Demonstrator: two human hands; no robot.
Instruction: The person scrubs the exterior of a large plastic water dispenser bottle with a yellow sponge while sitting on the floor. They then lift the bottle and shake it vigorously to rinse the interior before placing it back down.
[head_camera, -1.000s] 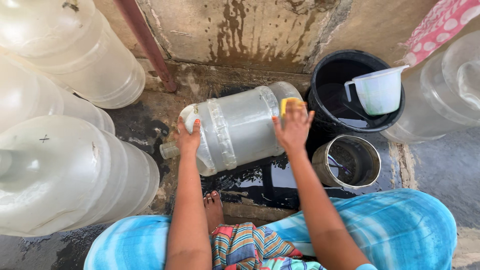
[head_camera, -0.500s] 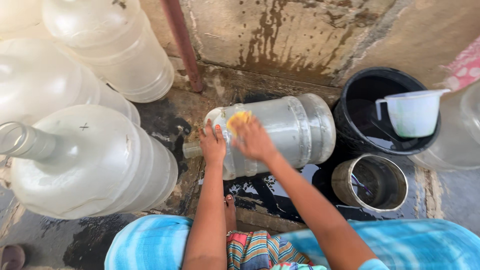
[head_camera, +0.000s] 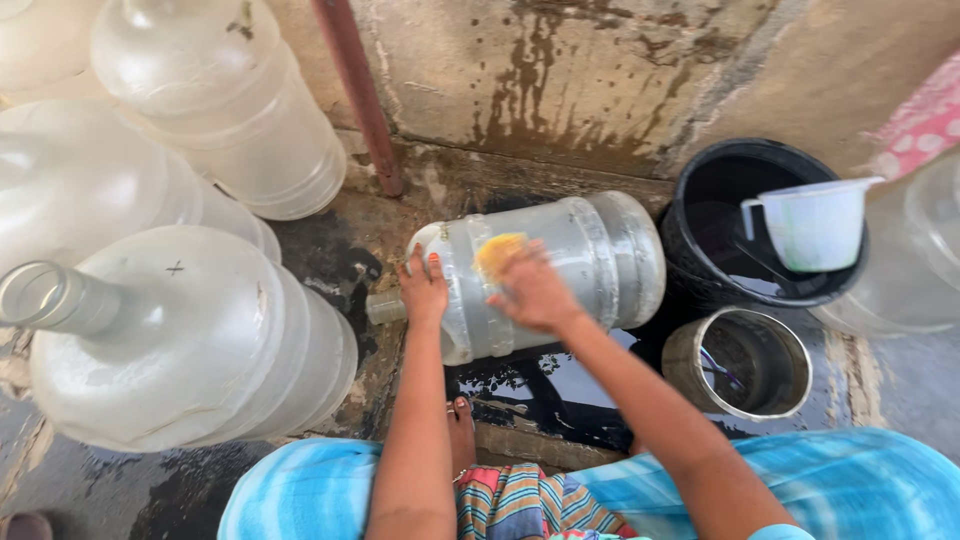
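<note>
We crouch over a large clear plastic water jug (head_camera: 560, 270) lying on its side on the wet concrete floor (head_camera: 330, 250), its narrow neck (head_camera: 385, 307) pointing away from the black plastic bucket (head_camera: 745, 175) that stands just beside the jug's base. Our left hand (head_camera: 424, 290) is cupped over the jug's shoulder beside the neck, fingers spread and pressing down to hold the jug steady. Our right hand (head_camera: 532, 292) lies on top of the jug near that shoulder, fingers curled loosely around a yellow scrubbing sponge (head_camera: 498, 252) pressed flat against the plastic; motion blur keeps us from telling exactly how tightly it grips.

In our judgement, scrubbing well here means keeping the left hand firm so the round jug does not roll on the slick floor, working the sponge in overlapping strokes along the ribbed bands, and turning the jug a little at a time so no side is missed.

A white plastic measuring jug (head_camera: 815, 225) rests in the black bucket on the far side of the water jug from our left hand. A round metal pot (head_camera: 740, 362) stands near the jug's base, just below the bucket. Several more clear water jugs (head_camera: 190, 340) crowd together beyond the neck end, and a reddish metal pipe (head_camera: 360, 95) runs up the stained wall (head_camera: 600, 70) behind the jug.
</note>
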